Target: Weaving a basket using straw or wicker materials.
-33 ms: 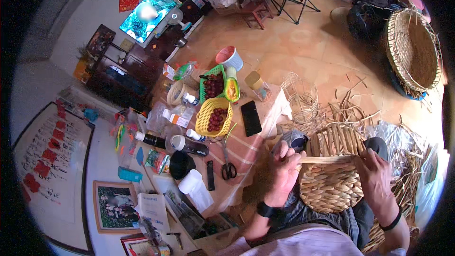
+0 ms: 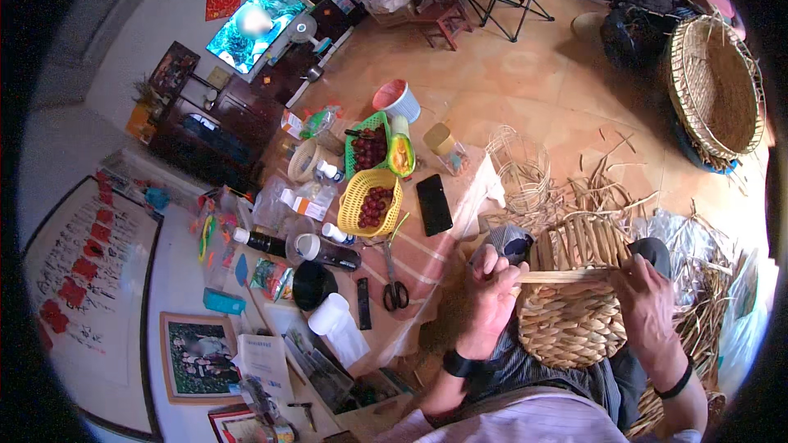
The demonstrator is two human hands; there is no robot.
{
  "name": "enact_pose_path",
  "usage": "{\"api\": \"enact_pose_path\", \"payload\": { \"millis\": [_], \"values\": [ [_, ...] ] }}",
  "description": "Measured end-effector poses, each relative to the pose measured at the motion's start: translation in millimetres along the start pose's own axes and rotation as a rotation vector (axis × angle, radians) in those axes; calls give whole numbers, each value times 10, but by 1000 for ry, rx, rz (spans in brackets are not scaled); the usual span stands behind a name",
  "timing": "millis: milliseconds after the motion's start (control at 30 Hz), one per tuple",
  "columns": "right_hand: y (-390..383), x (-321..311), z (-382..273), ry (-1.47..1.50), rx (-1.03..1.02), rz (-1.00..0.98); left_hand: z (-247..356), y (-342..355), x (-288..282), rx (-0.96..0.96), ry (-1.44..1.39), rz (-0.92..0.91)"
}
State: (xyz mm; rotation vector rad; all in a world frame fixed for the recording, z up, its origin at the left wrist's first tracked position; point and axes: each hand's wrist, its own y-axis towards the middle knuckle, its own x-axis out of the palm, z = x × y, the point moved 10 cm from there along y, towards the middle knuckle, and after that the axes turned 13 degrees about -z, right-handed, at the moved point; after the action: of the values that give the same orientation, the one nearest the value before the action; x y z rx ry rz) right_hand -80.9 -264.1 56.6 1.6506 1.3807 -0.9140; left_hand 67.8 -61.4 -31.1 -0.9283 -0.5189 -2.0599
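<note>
A partly woven straw basket (image 2: 570, 324) rests in my lap, its lower side in thick braided rows and its far side made of upright strands. Across its near opening runs a pale flat strip of dried plant stem (image 2: 566, 276), stretched level between my hands. My left hand (image 2: 495, 291) pinches the strip's left end, fingers curled. At the other end my right hand (image 2: 644, 295) has its fingers closed on the strip against the basket's rim; its fingertips are partly hidden.
On the left, a cluttered table holds scissors (image 2: 394, 283), a phone (image 2: 434, 205), a yellow basket of grapes (image 2: 349, 213) and several bottles. Loose dried stems (image 2: 603, 184) litter the floor beyond my knees. A large woven basket (image 2: 677, 86) stands at the far right, near plastic bags (image 2: 751, 312).
</note>
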Motion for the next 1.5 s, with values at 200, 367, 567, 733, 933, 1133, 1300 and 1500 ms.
{"api": "enact_pose_path", "payload": {
  "millis": [200,367,567,733,933,1133,1300,1500],
  "values": [
    [-55,71,-62,-105,-34,-59,48,14,-66,43,-20,6],
    [-1,120,-79,-134,5,-51,76,-32,-34,22,19,26],
    [8,96,-94,-138,9,-20,185,-31,230,52,13,-51],
    [6,54,-127,-142,-45,17,247,-126,375,23,164,-118],
    [20,16,-19,-3,98,51,428,-160,100,84,235,-31],
    [-116,-134,26,83,208,126,410,-179,-62,74,211,9],
    [-85,9,13,97,237,106,434,-161,-7,68,205,-4],
    [-49,221,-25,-25,74,156,518,-289,0,92,506,-26]
  ]
}}
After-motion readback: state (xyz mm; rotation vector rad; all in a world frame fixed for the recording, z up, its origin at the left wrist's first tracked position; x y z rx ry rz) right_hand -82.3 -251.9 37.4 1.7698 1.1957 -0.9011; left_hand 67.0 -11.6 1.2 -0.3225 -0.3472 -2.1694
